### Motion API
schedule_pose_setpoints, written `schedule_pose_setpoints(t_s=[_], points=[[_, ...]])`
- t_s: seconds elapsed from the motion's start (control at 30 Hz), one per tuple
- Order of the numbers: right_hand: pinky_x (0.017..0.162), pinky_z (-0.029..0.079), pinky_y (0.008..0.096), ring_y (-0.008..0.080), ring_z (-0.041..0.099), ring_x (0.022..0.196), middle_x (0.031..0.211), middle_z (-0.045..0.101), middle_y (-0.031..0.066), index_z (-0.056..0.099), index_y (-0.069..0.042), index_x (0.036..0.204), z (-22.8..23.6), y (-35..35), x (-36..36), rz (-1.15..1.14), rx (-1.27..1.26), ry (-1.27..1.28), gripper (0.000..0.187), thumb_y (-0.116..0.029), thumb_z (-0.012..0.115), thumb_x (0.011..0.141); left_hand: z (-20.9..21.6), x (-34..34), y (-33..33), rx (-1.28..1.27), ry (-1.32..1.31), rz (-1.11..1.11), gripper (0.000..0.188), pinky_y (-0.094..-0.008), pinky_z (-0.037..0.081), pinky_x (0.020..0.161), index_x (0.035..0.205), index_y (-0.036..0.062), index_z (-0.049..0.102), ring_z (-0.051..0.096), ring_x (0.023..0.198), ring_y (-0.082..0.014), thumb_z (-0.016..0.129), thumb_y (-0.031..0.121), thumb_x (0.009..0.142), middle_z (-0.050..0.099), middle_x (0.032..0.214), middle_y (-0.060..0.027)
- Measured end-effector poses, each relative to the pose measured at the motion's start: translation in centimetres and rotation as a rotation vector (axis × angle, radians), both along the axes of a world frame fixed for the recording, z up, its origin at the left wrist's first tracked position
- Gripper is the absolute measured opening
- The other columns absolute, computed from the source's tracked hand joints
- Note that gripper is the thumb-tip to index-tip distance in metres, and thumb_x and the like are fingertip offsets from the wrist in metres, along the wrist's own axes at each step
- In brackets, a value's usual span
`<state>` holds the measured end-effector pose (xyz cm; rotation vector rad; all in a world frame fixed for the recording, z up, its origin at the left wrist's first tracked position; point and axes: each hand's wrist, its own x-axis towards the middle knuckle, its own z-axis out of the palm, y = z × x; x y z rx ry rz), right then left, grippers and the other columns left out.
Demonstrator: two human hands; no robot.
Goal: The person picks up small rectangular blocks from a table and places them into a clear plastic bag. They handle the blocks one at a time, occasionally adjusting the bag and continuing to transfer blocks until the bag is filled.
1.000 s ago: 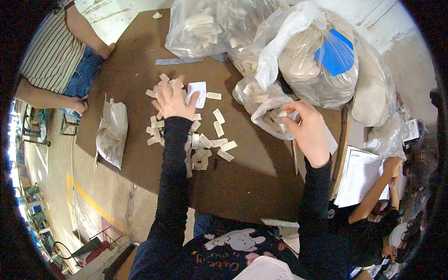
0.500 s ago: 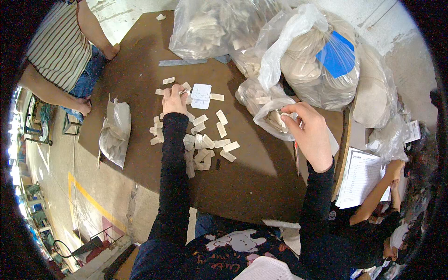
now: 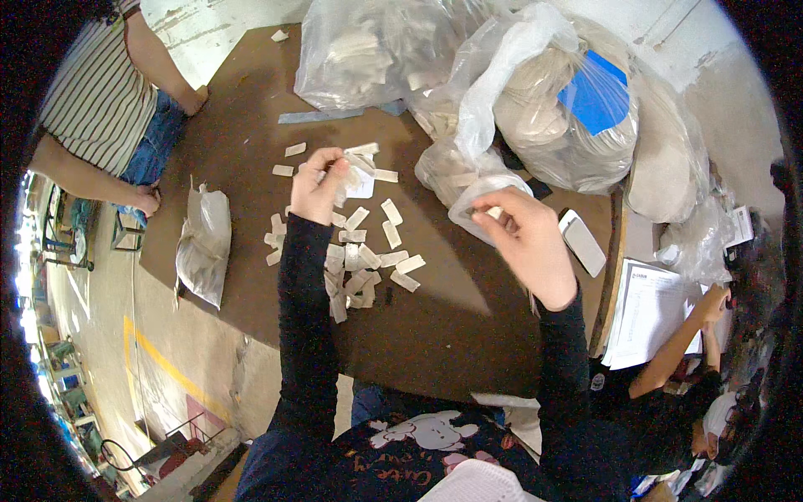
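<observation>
My left hand [image 3: 321, 186] is closed in a pinch on several small pale strips, above a white card [image 3: 361, 186] that they partly cover. Around and below it, more off-white rectangular strips [image 3: 357, 255] lie loose and in a small heap on the brown table. At the mouth of a small clear plastic bag [image 3: 470, 201], my right hand [image 3: 534, 244] has thumb and fingers pinched together. A bit of something pale shows at those fingertips, and the fingers hide most of it. Pale pieces are visible inside the bag.
Large clear bags [image 3: 360, 58] of pale pieces crowd the back, one with a blue sheet [image 3: 597, 94]. A white bag [image 3: 205, 243] lies left, a phone [image 3: 583, 243] right. Papers [image 3: 648, 314] lie beyond the right edge. One person stands left, another is at right.
My left hand has risen off the table with strips in its fingers and covers part of the card. My right hand has shifted slightly left at the bag mouth, uncovering the phone.
</observation>
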<state>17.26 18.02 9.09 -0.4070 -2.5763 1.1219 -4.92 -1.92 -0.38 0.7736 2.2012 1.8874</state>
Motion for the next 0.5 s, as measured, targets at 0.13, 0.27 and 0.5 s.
schedule_pose_setpoints(t_s=[0.13, 0.27, 0.5], points=[[0.075, 0.052, 0.0333, 0.0275, 0.064, 0.093, 0.116, 0.062, 0.0157, 0.058, -0.006, 0.123, -1.0, -1.4, -1.2, 0.093, 0.035, 0.143, 0.045, -0.015, 0.074, 0.081, -1.1, 2.4, 1.6, 0.078, -0.120, -0.281, 0.011, -0.0232, 0.044, 0.077, 0.103, 0.0025, 0.061, 0.053, 0.085, -0.0076, 0.060, 0.009, 0.094, 0.059, 0.090, 0.0014], [0.077, 0.054, 0.0349, 0.0224, 0.066, 0.090, 0.114, 0.064, 0.0151, 0.058, -0.004, 0.123, -1.6, -2.4, -1.6, 0.049, -0.258, 0.208, 0.043, -0.012, 0.073, 0.083, -0.4, 5.6, 3.9, 0.141, -0.299, -0.482, 0.012, -0.0219, 0.043, 0.080, 0.104, 0.0027, 0.059, 0.054, 0.089, -0.0074, 0.059, 0.010, 0.095, 0.057, 0.093, 0.0020], [0.072, 0.051, 0.0229, 0.0091, 0.063, 0.078, 0.088, 0.069, 0.0043, 0.067, 0.003, 0.111, -2.3, -1.6, -1.5, 0.019, -0.467, 0.101, 0.019, -0.003, 0.060, 0.094, 0.0, 6.1, 3.7, 0.070, -0.473, -0.655, 0.014, -0.0210, 0.042, 0.079, 0.107, 0.0036, 0.058, 0.053, 0.089, -0.0059, 0.059, 0.014, 0.097, 0.058, 0.096, 0.0023]])
